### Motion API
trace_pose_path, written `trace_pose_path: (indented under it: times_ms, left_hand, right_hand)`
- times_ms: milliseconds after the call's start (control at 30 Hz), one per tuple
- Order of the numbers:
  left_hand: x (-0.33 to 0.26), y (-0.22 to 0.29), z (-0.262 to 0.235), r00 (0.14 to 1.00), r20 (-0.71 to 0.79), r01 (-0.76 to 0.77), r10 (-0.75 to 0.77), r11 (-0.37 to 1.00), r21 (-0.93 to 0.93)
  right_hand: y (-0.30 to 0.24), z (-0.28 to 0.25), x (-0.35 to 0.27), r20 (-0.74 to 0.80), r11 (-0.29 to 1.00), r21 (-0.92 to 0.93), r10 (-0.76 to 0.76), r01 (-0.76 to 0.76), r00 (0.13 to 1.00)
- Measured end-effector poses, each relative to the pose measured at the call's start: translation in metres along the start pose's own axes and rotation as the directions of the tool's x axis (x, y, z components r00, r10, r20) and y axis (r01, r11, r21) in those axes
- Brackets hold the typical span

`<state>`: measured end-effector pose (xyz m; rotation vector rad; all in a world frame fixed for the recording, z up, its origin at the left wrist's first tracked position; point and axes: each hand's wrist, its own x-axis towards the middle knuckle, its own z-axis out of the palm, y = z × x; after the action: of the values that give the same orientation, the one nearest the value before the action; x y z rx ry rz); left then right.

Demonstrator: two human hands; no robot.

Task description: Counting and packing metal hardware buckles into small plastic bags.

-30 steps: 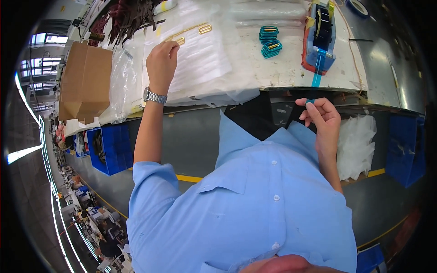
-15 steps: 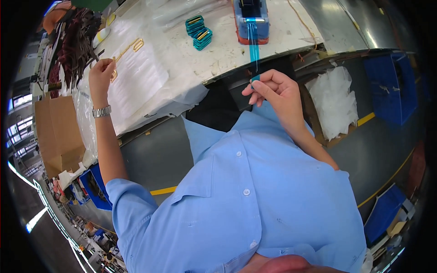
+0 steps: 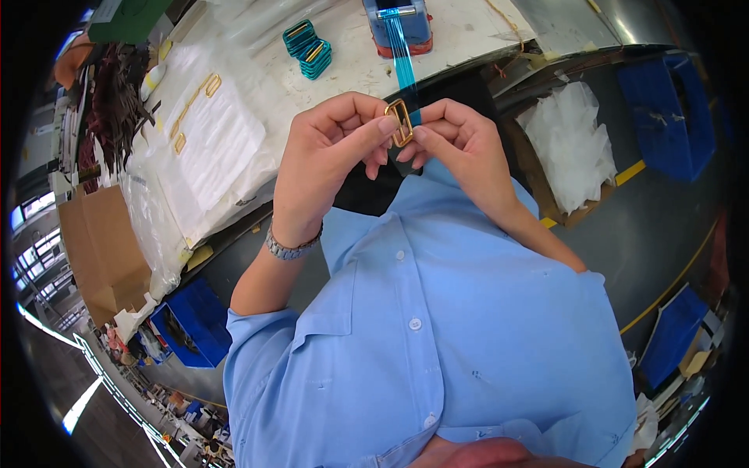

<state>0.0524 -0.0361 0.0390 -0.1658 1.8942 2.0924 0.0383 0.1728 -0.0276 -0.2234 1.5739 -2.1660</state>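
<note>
My left hand point(image 3: 328, 152) pinches a gold metal slider buckle point(image 3: 400, 125) between thumb and fingertips, in front of my chest. Right beside it, my right hand point(image 3: 472, 152) has its thumb and fingers closed on the loose end of a clear blue tape point(image 3: 401, 62). The tape stretches down over the table edge from a blue tape dispenser point(image 3: 421, 31). Where the fingertips meet, I cannot tell whether tape and buckle touch. Left of the dispenser lie stacked buckles wrapped in blue-green tape point(image 3: 312, 56). More gold buckles point(image 3: 211, 86) lie in a line farther left.
A white foam sheet point(image 3: 234, 129) covers the table's left part. Dark leather strips point(image 3: 117, 109) heap at the far left, above a cardboard box point(image 3: 105, 249). Right of me stand a box of white foam pieces point(image 3: 569, 148) and a blue bin point(image 3: 663, 125).
My left hand has come right and nearer from the foam sheet, bringing a gold buckle up to my right hand. My right hand keeps hold of the tape end.
</note>
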Motion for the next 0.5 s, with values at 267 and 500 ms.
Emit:
trace_pose_path:
  times_ms: [267,500]
  left_hand:
    - [0.012,-0.001,0.003,1.000,0.013,0.023,-0.024,0.997,0.067]
    - [0.016,0.002,0.004,0.998,0.045,0.033,-0.036,0.997,0.065]
  right_hand:
    - [-0.003,0.000,-0.001,-0.007,0.999,0.036,-0.021,0.021,1.000]
    - [-0.002,0.000,0.000,0.000,0.998,0.044,-0.037,0.037,0.999]
